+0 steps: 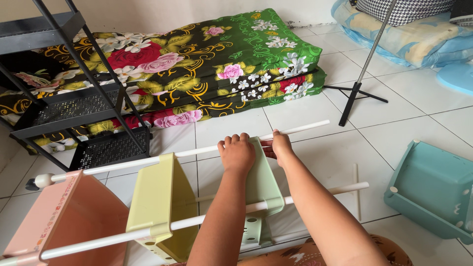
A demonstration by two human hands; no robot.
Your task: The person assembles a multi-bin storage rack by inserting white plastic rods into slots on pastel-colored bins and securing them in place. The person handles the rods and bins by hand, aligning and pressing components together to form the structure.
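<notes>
Both hands grip the top edge of a pale green plastic tray (261, 182): left hand (237, 153) curled over the rim, fingers folded down on the far side; right hand (282, 148) just beside it at the tray's far corner, fingers closed where the upper white rod (295, 130) passes through.

Tray observed: mint green, matte, rectangular, standing on its side, rounded corners, a slotted base visible low down near the forearms. Threaded on two parallel white rods. Lower white rod (325, 191) passes through the near corner, below the hands, its free end sticking out to the right of the grip.

Left of the grip, on the same rods: yellow tray (157, 197), near, then pink tray (64, 216) further out, with a black castor (32, 184) at the rod end beyond it.

Right of the grip, well apart: teal tray (433, 192) lying loose on the white tiled floor (315, 108). A thin short white stick (356, 189) lies between it and the green tray.

Beyond the grip: folded floral mattress (197, 69) in green and red; black metal shelf rack (74, 98) to its left; black stand (357, 93) to its right
</notes>
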